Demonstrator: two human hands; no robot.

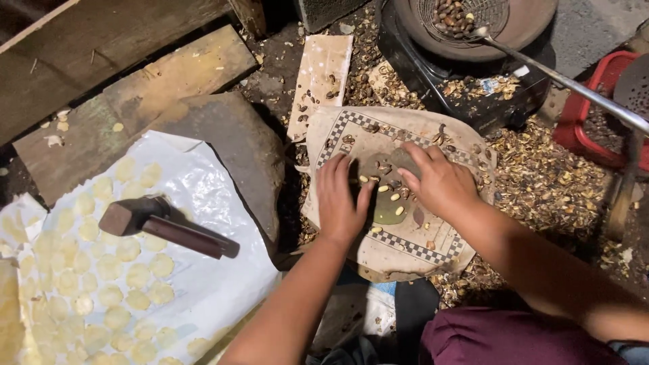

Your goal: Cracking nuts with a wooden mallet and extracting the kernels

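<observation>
Presently both hands, left hand (340, 203) and right hand (438, 184), are resting open on the checkered cloth (405, 240), fingers gathering kernels (384, 188) together.

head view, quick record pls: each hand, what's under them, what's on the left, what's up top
left hand: flat on the cloth, beside pale kernels
right hand: fingers bent over dark shells
cloth: beige, checkered border, scattered with kernels
left side: hammer lying on a plastic sheet among flattened pale discs
top: wire strainer holding dark nuts, over a round pan
</observation>
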